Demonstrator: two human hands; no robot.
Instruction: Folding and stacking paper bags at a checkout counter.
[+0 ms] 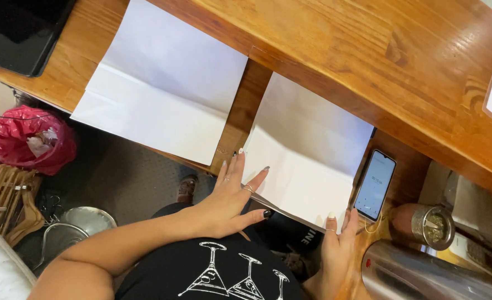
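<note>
- A warm, varnished wooden table runs across the view, its near edge above a grey floor; a red plastic bag and metal bowls sit on the floor beyond the table's left end.
- Two creased white sheets lie at the near edge. The left sheet lies untouched, its lower part hanging past the edge.
- The right sheet is the one being handled; its lower corner juts off the near edge.
- The left hand lies open and flat, fingers spread, fingertips on that sheet's left border.
- The right hand is also open, fingertips touching the sheet's bottom right corner. The hands are well apart, neither clamped on anything.
- A phone with a lit screen lies just beside the sheet's right border, near the right hand.
- A small jar and a steel flask stand near the table's right end.
- Risks, as I judge them: the overhanging paper could slide off if pressure eases; a sideways sweep of the right hand could knock the phone or jar; uneven pressing could skew any fold.
</note>
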